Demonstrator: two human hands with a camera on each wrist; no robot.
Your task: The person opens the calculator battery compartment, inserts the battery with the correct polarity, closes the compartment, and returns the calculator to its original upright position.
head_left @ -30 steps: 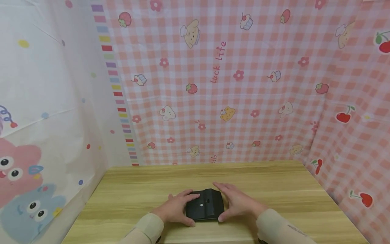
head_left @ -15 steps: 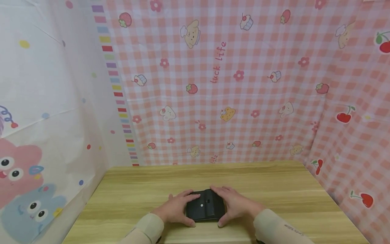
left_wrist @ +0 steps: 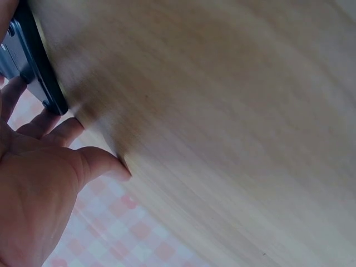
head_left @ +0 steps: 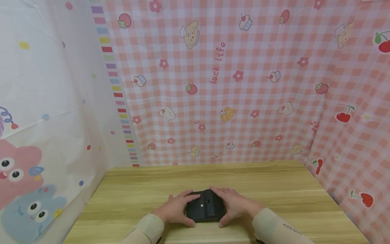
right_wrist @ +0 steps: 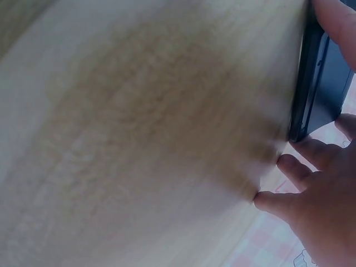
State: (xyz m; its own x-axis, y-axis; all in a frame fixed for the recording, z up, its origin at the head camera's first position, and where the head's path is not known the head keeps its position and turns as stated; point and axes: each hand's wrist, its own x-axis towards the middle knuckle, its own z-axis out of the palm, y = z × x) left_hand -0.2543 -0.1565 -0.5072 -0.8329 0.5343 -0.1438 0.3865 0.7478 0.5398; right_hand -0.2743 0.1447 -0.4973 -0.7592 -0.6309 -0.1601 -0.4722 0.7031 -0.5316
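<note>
On the table lies a flat black object (head_left: 196,212) with a hard-looking edge, a raised slanted part on its right, a small white dot and a small dark square recess. My left hand (head_left: 173,209) holds its left end, thumb at the near edge and a finger over the top. My right hand (head_left: 237,205) spans the right end, fingers at the far edge and thumb by the near corner. In the left wrist view, fingertips of that hand (left_wrist: 39,172) rest along the dark rim (left_wrist: 39,61). The right wrist view shows fingers against the side (right_wrist: 303,89), some touching the wood.
The wooden table (head_left: 137,183) reaches back to a pink checked cloth (head_left: 182,101) hanging behind it. A white cloth with cartoon figures (head_left: 27,183) hangs on the left, and another checked cloth with cherries (head_left: 359,145) on the right.
My right hand has moved slightly left and closed in on the right end of the black object. My left hand and the object have barely moved.
</note>
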